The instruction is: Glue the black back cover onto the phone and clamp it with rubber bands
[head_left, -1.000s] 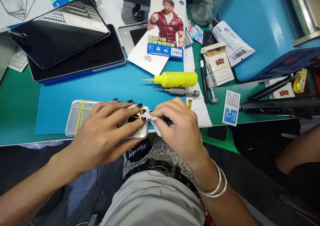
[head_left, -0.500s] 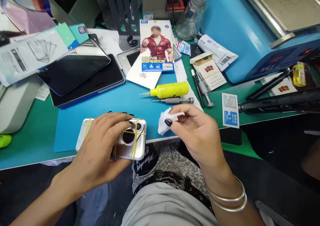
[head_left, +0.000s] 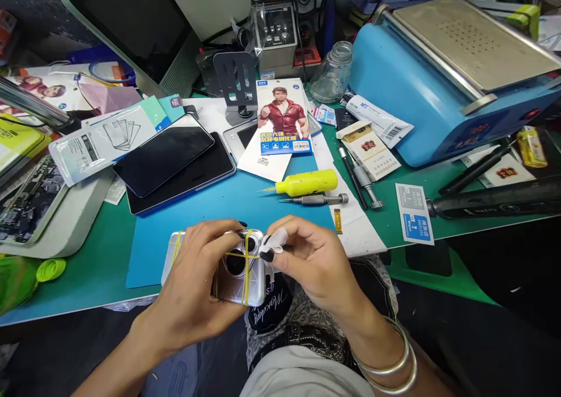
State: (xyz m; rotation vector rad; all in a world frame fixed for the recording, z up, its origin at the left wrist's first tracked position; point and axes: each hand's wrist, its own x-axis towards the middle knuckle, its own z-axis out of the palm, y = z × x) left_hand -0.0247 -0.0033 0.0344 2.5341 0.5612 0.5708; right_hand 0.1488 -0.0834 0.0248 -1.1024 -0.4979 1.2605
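A silvery phone with a large round camera and yellow rubber bands around it is gripped by my left hand, whose fingers wrap over its back. The phone is raised at the mat's front edge. My right hand pinches a crumpled white wipe between thumb and fingers, and the wipe meets the phone's corner beside the camera. Just beyond my hands lie a yellow bottle with a needle tip and a grey screwdriver.
Two dark phone screens lie stacked at the left. A red-figure packet, a glass jar and a blue machine stand behind. A cigarette box and a black tool are to the right.
My right hand has brought the wipe left against the phone's corner. The view has shifted, showing more of the bench's back and a small flex strip on white paper.
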